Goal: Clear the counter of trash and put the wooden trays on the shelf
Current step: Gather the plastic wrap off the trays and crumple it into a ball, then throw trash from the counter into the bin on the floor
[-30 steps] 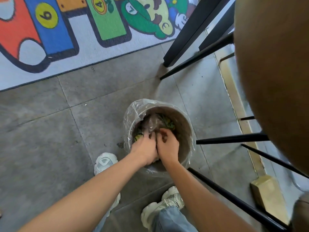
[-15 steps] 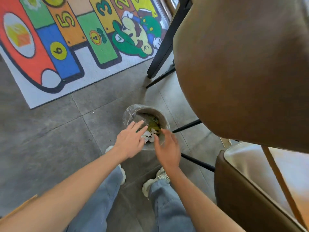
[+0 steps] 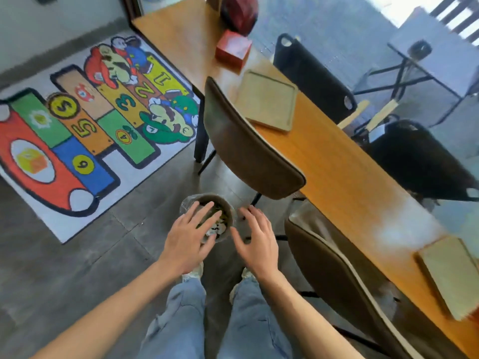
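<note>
Head view: the long wooden table [image 3: 344,177] runs from upper centre to lower right of the frame. Two wooden trays sit on it: far tray [image 3: 268,101] at upper centre, near tray [image 3: 452,275] at the lower right edge. The lined trash bin [image 3: 228,211], already holding scraps, stands on the floor at centre. The left hand [image 3: 188,238] hovers over it, fingers spread, holding nothing; the right hand [image 3: 256,240], equally spread and empty, lies beside it, nearer the trays, likely the first reach.
</note>
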